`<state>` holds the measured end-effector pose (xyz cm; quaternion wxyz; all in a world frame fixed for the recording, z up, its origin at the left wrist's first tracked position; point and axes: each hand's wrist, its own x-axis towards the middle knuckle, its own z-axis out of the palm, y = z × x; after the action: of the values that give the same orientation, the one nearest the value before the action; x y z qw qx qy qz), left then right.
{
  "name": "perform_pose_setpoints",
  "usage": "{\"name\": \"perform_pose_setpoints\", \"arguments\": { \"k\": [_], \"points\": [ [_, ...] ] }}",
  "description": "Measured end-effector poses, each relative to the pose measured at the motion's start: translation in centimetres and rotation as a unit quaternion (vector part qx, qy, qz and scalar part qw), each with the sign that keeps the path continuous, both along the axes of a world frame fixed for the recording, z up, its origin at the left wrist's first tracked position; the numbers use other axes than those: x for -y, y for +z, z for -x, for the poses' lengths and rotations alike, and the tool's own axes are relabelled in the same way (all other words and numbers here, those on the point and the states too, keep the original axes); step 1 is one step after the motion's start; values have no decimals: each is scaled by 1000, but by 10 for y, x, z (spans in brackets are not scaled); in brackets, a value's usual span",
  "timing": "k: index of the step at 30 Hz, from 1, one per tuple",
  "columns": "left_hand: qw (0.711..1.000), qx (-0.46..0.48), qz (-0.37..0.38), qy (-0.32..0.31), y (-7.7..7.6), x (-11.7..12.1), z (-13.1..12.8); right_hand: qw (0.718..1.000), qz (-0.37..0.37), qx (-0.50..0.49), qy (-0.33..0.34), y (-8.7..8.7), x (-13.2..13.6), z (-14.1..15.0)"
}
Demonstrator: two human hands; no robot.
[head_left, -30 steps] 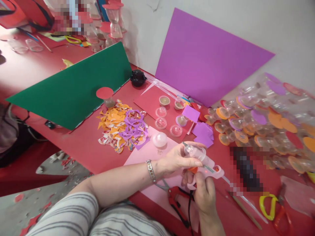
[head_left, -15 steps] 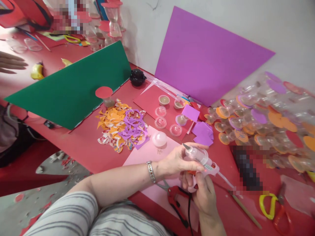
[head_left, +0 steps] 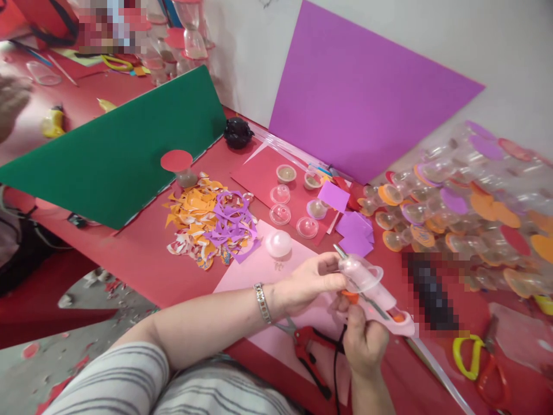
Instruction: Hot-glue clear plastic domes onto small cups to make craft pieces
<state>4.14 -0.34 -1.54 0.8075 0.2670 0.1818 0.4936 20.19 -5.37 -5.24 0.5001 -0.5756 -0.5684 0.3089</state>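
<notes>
My right hand (head_left: 365, 340) is closed round the handle of a pink hot glue gun (head_left: 380, 300), whose metal nozzle points up and left. My left hand (head_left: 313, 279) pinches a small clear plastic dome cup (head_left: 360, 274) held against the gun's front end. Both hands hover over a pale pink sheet (head_left: 263, 265) on the red table (head_left: 142, 253). A pink half-ball (head_left: 278, 243) rests on that sheet just beyond my left hand. The gun's black cord (head_left: 334, 369) hangs down below my right hand.
Red-handled scissors (head_left: 309, 351) lie under my hands. Paper scraps (head_left: 209, 225), clear domes (head_left: 280, 204), purple squares (head_left: 356, 230), a pile of capped cups (head_left: 466, 213), green (head_left: 116, 155) and purple (head_left: 363, 92) sheets surround them. Yellow-handled scissors (head_left: 469, 357) lie right. Another person's hand (head_left: 11, 101) shows far left.
The glue gun has tilted and shifted right, its rear dropping lower. My left hand followed with the dome. The other person's hand at far left drew back.
</notes>
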Motion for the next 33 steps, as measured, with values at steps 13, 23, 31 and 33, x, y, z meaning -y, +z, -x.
{"name": "perform_pose_setpoints", "arguments": {
  "k": [13,23,31,33],
  "points": [
    [999,19,10,-25,-5,-1,1,994,2,112,17,2,-1,-1],
    [998,7,34,-55,3,-2,10,940,205,-261,82,21,4,21],
    [998,6,29,-49,2,-2,10,944,188,-259,82,27,-1,29],
    [996,5,23,-81,2,-1,9,968,140,-204,35,22,1,27]
  ]
}}
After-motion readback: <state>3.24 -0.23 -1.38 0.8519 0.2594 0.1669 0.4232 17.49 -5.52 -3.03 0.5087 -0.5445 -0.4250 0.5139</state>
